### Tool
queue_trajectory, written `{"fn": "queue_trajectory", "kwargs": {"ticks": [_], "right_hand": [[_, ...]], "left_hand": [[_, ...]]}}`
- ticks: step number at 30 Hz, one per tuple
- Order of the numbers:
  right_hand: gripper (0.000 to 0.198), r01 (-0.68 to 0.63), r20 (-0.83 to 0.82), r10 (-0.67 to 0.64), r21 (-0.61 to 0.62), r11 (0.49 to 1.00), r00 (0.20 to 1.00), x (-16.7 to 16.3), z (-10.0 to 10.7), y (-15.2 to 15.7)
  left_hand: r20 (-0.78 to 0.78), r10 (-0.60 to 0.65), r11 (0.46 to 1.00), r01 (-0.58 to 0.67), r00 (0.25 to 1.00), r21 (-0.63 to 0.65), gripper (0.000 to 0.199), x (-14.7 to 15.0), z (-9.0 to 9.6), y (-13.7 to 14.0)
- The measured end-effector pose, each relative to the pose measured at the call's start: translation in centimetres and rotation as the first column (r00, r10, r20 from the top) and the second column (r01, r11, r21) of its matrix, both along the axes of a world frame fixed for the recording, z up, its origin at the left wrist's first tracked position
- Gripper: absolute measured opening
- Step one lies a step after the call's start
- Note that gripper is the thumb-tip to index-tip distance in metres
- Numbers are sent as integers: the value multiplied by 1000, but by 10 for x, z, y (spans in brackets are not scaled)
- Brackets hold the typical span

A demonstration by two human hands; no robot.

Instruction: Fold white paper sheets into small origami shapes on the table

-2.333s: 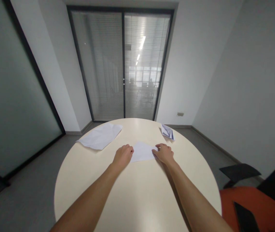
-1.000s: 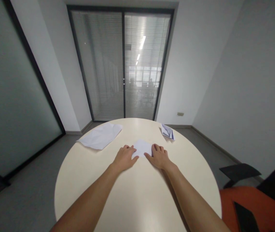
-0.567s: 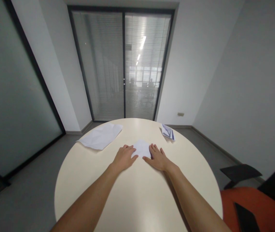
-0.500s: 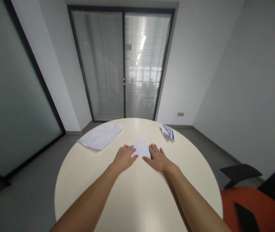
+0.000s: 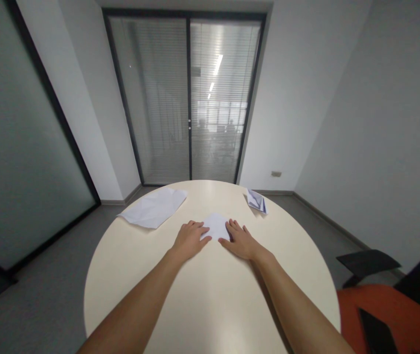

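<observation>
Between my two hands a small white sheet of paper (image 5: 216, 224) lies flat on the round table (image 5: 202, 290). My left hand (image 5: 191, 239) rests on its left side, fingers stretched out and the thumb at its near edge. On the right side lies my right hand (image 5: 242, 239), palm down, with its fingers apart and the fingertips on the paper. Both hands cover part of the paper's sides, so its full outline is hidden.
A larger creased white sheet (image 5: 154, 207) lies at the table's far left, reaching its edge. Folded paper with bluish shading (image 5: 256, 201) stands at the far right. An orange chair (image 5: 390, 309) with black armrests is beside the table's right edge. Behind is a glass door (image 5: 190, 98) with blinds.
My right hand's fingers have shifted very slightly left over the paper. My left hand is almost unmoved, and the other papers lie as before.
</observation>
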State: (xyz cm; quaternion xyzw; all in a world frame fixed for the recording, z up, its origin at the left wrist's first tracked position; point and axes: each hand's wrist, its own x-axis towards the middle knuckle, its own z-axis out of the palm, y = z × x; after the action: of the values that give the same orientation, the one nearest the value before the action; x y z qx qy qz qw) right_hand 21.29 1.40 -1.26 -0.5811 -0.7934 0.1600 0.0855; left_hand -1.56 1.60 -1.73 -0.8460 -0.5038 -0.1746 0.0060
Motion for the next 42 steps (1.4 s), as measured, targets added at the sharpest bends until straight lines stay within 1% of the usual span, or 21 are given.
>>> {"fn": "queue_trajectory", "kwargs": {"ticks": [5, 12, 15, 20, 23, 26, 32, 37, 40, 42], "right_hand": [[75, -75, -51, 76, 17, 997, 996, 2, -2, 3], [68, -157, -96, 159, 32, 987, 983, 0, -2, 5], [65, -168, -101, 173, 53, 984, 980, 0, -3, 5], [57, -218, -154, 230, 92, 972, 961, 7, -9, 9], [53, -236, -182, 254, 116, 965, 950, 11, -11, 11], [50, -218, -218, 242, 131, 967, 945, 10, -8, 10], [44, -174, -250, 216, 180, 968, 944, 6, 6, 4], [41, -65, -244, 112, 193, 979, 963, 4, 11, 5], [41, -23, -242, 78, 223, 975, 967, 5, 10, 8], [40, -5, -235, 62, 237, 972, 970, 5, 9, 10]], "left_hand": [[-15, 56, 998, -56, 998, -8, 34, 0, 3, 0], [-15, 112, 993, -112, 994, -24, 33, -3, 2, 4], [-14, 105, 994, -105, 994, -16, 34, -5, 3, 3], [-4, 70, 998, -70, 998, 0, 46, -6, 4, 0], [-7, 72, 997, -72, 997, 1, 47, -6, 4, -2], [-2, 80, 997, -80, 997, 5, 46, -6, 3, -1], [23, 97, 995, -97, 995, -14, 33, -8, 6, 2], [38, 151, 988, -149, 988, -51, 30, -9, 7, 4], [70, 179, 982, -174, 981, -67, 30, -11, 5, 6], [92, 176, 984, -171, 980, -57, 29, -11, 4, 7]]}}
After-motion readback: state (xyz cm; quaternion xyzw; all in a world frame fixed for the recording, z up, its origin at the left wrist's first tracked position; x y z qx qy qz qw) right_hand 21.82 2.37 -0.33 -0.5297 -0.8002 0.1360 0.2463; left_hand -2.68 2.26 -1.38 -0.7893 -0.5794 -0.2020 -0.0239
